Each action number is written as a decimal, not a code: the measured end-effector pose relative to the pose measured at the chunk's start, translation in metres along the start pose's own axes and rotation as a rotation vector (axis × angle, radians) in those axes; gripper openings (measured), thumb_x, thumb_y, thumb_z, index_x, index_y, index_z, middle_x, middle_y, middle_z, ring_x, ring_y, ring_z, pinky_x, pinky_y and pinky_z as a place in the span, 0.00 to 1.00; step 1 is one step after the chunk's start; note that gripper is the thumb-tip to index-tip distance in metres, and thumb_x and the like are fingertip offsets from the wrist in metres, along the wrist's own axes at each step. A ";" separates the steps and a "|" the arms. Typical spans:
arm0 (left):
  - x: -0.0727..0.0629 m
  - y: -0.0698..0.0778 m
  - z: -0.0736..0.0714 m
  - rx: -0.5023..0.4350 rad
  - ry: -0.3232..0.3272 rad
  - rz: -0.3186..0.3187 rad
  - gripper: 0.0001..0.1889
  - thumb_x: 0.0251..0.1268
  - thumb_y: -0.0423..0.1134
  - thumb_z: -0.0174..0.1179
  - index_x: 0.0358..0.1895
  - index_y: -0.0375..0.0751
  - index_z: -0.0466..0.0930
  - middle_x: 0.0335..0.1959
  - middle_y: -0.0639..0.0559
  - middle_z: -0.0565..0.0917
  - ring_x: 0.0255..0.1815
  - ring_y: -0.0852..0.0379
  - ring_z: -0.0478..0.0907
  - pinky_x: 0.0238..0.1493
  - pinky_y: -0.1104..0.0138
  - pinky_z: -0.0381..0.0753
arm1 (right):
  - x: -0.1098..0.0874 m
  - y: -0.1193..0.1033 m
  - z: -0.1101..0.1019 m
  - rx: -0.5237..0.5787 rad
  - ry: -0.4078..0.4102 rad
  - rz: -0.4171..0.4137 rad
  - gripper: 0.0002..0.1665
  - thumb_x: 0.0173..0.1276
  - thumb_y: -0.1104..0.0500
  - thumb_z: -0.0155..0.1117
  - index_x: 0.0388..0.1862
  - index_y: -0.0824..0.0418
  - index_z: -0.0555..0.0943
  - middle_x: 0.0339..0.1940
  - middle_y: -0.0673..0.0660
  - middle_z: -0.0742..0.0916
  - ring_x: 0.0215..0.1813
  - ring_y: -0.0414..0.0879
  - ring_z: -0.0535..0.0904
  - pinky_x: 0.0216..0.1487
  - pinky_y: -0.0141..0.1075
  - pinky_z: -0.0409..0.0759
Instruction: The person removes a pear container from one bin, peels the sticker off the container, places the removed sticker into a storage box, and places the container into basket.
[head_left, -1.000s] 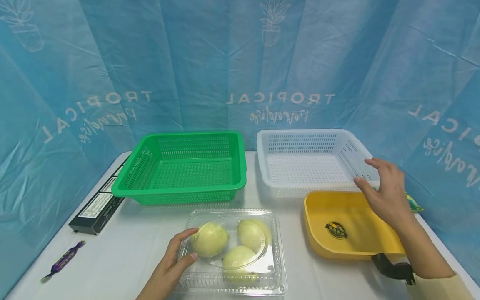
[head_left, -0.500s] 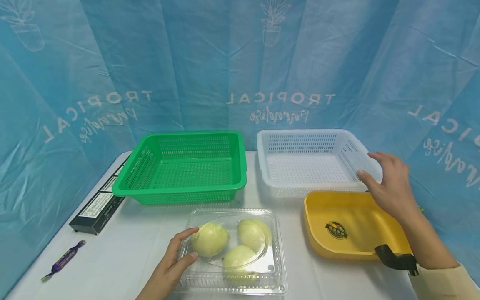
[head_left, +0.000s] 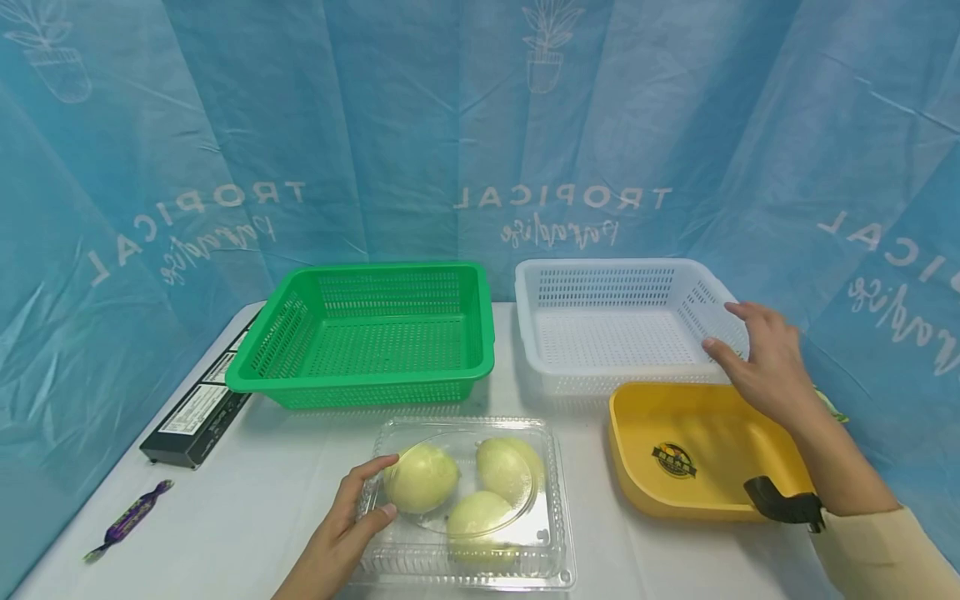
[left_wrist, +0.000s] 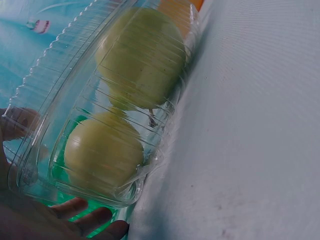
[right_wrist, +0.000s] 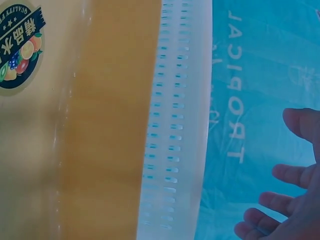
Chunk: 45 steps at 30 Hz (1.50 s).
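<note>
A clear hinged plastic box stands at the front middle, with three pale yellow-green round fruits inside. My left hand rests against its left side, index finger and thumb on the lid; in the left wrist view the other fingers lie loosely along the side. Over the right end of a yellow basin hovers my right hand, fingers spread and holding nothing. It overlaps the right corner of a white slotted basket. The right wrist view shows bare fingers apart from the basket.
A green slotted basket stands at the back left. Left of it lies a long black box with white labels, and nearer the front a purple wrapped candy. A green packet pokes out behind my right forearm. Blue curtain encloses the table.
My right hand drifted right and away from me, then came back left, and now sits slightly farther from me than at first. My left hand and the clear box have stayed put.
</note>
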<state>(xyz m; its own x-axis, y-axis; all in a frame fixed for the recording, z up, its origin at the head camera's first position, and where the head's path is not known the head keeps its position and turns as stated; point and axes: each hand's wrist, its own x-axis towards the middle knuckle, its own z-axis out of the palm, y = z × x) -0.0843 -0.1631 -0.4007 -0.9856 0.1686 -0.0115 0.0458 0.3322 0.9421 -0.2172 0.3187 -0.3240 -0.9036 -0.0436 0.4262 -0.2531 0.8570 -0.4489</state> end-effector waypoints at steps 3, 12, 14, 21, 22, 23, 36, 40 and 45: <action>0.000 0.000 0.000 -0.002 0.001 -0.001 0.26 0.70 0.44 0.50 0.69 0.51 0.56 0.73 0.43 0.52 0.76 0.34 0.36 0.60 0.25 0.40 | 0.002 0.000 0.002 -0.006 -0.031 0.023 0.38 0.71 0.50 0.54 0.70 0.71 0.57 0.70 0.77 0.57 0.65 0.79 0.48 0.56 0.73 0.48; 0.001 -0.001 0.000 -0.006 0.000 0.000 0.25 0.70 0.43 0.50 0.68 0.55 0.57 0.73 0.43 0.52 0.76 0.34 0.36 0.60 0.25 0.39 | 0.008 0.001 0.008 -0.030 -0.063 0.056 0.40 0.71 0.46 0.52 0.71 0.70 0.56 0.71 0.76 0.57 0.64 0.77 0.49 0.54 0.73 0.52; 0.000 -0.001 0.000 -0.009 -0.001 -0.002 0.25 0.70 0.43 0.50 0.68 0.56 0.57 0.73 0.43 0.52 0.76 0.34 0.35 0.60 0.25 0.39 | 0.009 0.002 0.008 -0.035 -0.066 0.055 0.40 0.71 0.47 0.53 0.71 0.70 0.56 0.70 0.77 0.57 0.64 0.77 0.49 0.54 0.72 0.52; 0.000 -0.001 0.000 0.003 0.002 0.009 0.25 0.71 0.43 0.50 0.68 0.55 0.57 0.73 0.44 0.53 0.76 0.34 0.37 0.60 0.25 0.40 | 0.012 0.006 0.011 -0.041 -0.073 0.057 0.40 0.72 0.45 0.52 0.72 0.69 0.56 0.70 0.77 0.58 0.63 0.76 0.50 0.54 0.71 0.53; 0.000 -0.001 0.000 0.004 0.003 0.011 0.25 0.71 0.43 0.50 0.68 0.54 0.57 0.73 0.44 0.54 0.76 0.34 0.37 0.60 0.25 0.40 | 0.012 0.007 0.011 -0.041 -0.073 0.056 0.40 0.72 0.45 0.52 0.72 0.69 0.56 0.70 0.77 0.58 0.63 0.76 0.50 0.54 0.71 0.53; 0.000 -0.001 0.000 0.004 0.004 0.013 0.25 0.71 0.43 0.50 0.68 0.54 0.57 0.73 0.44 0.54 0.76 0.34 0.37 0.60 0.25 0.40 | 0.013 0.007 0.011 -0.041 -0.072 0.056 0.40 0.72 0.46 0.52 0.71 0.69 0.56 0.70 0.77 0.58 0.63 0.77 0.50 0.54 0.71 0.52; 0.000 -0.003 0.000 0.006 0.006 0.011 0.25 0.70 0.43 0.50 0.68 0.55 0.58 0.73 0.44 0.53 0.76 0.34 0.37 0.60 0.25 0.40 | 0.014 0.015 0.011 -0.076 -0.046 0.086 0.39 0.71 0.47 0.52 0.70 0.71 0.57 0.70 0.78 0.58 0.64 0.79 0.49 0.56 0.72 0.51; 0.000 -0.003 0.000 0.007 0.007 0.008 0.25 0.70 0.43 0.50 0.68 0.55 0.58 0.73 0.44 0.53 0.76 0.34 0.37 0.60 0.25 0.41 | 0.011 0.020 0.011 -0.082 -0.042 0.098 0.39 0.72 0.47 0.51 0.70 0.72 0.57 0.71 0.77 0.57 0.65 0.79 0.48 0.56 0.72 0.50; 0.000 -0.002 0.000 0.008 0.009 0.001 0.25 0.70 0.44 0.50 0.68 0.56 0.58 0.73 0.43 0.53 0.76 0.34 0.37 0.60 0.25 0.40 | 0.010 0.026 0.010 -0.086 -0.033 0.086 0.38 0.72 0.48 0.51 0.68 0.74 0.59 0.70 0.78 0.58 0.65 0.79 0.49 0.58 0.70 0.49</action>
<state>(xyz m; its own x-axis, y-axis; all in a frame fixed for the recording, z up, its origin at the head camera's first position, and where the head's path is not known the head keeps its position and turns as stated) -0.0846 -0.1637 -0.4030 -0.9869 0.1609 -0.0074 0.0483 0.3394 0.9394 -0.2362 0.3353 -0.3399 -0.9319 0.0164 0.3624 -0.1449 0.8990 -0.4133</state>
